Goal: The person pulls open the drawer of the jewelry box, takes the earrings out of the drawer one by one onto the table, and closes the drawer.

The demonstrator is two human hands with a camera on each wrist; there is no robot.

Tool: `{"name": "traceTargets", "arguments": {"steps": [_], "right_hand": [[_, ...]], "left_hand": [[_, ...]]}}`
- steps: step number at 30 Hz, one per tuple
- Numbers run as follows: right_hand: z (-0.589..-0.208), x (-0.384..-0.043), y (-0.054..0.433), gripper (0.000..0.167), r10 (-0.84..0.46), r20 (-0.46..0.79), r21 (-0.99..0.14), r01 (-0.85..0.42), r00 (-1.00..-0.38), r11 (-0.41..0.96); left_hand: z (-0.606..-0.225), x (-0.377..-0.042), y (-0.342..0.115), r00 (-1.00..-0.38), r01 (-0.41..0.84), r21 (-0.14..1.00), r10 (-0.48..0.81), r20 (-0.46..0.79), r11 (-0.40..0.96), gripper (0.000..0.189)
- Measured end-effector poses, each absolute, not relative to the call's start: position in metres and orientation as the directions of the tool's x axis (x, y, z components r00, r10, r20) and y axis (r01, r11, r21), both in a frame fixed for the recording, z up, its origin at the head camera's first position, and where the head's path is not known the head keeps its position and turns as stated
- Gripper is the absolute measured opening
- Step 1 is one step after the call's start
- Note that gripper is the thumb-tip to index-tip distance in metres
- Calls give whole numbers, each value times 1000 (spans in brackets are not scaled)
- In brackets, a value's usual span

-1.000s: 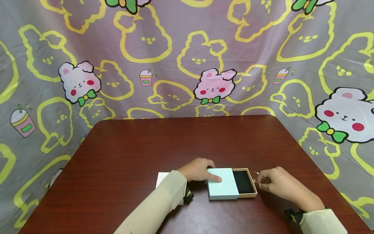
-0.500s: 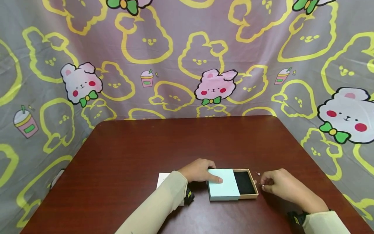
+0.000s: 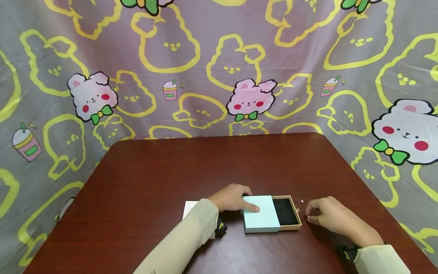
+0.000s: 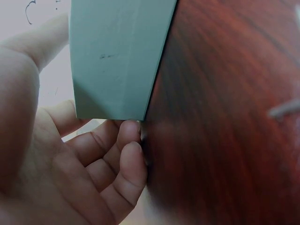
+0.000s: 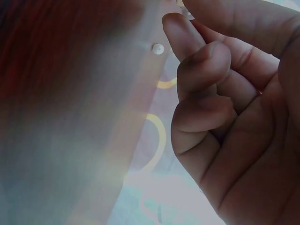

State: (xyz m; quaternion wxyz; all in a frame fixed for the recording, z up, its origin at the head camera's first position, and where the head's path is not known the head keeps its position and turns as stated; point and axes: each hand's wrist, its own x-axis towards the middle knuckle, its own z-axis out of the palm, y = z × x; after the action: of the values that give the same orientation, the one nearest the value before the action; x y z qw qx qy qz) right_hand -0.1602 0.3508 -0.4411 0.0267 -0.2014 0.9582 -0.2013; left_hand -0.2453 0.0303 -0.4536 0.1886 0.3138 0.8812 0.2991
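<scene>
A pale blue slide-out jewellery box [image 3: 261, 214] lies on the table, its tan drawer [image 3: 291, 228] with black lining [image 3: 285, 212] pulled partway out to the right. My left hand [image 3: 230, 198] holds the box's left end, thumb on top; in the left wrist view its fingers [image 4: 131, 161] curl beside the box's end [image 4: 117, 61]. Right of the drawer, my right hand [image 3: 326, 215] pinches a small pearl earring [image 5: 186, 13] between thumb and index finger, low over the table. A second pearl earring [image 3: 302, 201] lies just beyond those fingertips.
A sheet of white paper [image 3: 189, 207] lies partly under the left forearm. A small ribbon tab [image 3: 297, 210] sticks out from the drawer's front. The brown table [image 3: 212, 163] ends at a patterned cloth [image 3: 202, 64] behind and at both sides.
My right hand has drawn slightly right, away from the drawer's tab, with the earring in its fingers. The left hand and the box have stayed put.
</scene>
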Motion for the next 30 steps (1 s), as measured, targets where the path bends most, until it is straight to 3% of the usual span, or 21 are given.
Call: {"name": "traceTargets", "arguments": {"steps": [30], "right_hand": [[-446,-163,360,21,-422,19,-377,-397,-907,837]], "left_hand": [[-454,-245,31,-736,440,643,662,-143,627,49]]}}
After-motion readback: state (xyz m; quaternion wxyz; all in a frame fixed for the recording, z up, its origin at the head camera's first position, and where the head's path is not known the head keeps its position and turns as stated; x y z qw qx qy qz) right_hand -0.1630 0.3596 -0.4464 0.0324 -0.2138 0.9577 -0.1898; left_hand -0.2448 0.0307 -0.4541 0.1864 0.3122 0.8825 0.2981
